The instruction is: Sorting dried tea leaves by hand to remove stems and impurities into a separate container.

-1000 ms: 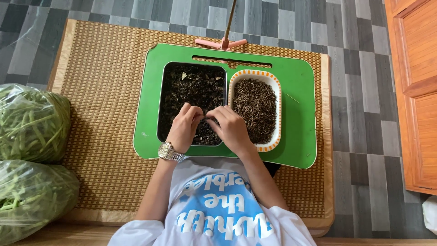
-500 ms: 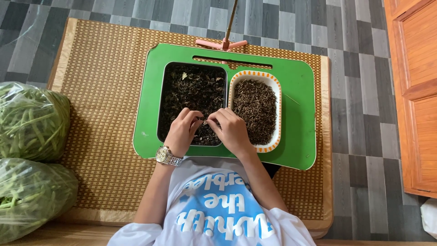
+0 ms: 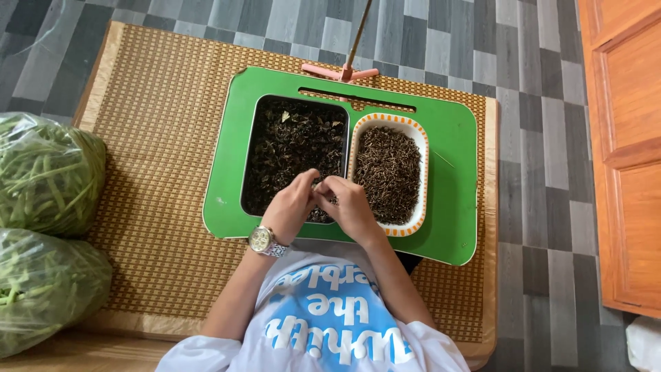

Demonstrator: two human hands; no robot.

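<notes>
We have both hands over the near edge of the black tray (image 3: pixel 292 148), which holds dark dried leaves and sits on the green lap table (image 3: pixel 454 186). Our left hand (image 3: pixel 292 205) and right hand (image 3: pixel 351 207) meet fingertip to fingertip, curled in around something small; what they pinch we cannot tell. A wristwatch (image 3: pixel 263 240) sits on the left wrist. Just right of the tray, touching it, stands a white dish with an orange rim (image 3: pixel 389 176) full of thin dark stems. Far left on the woven mat (image 3: pixel 155 138) lie two clear bags of green beans (image 3: pixel 41 172)
</notes>
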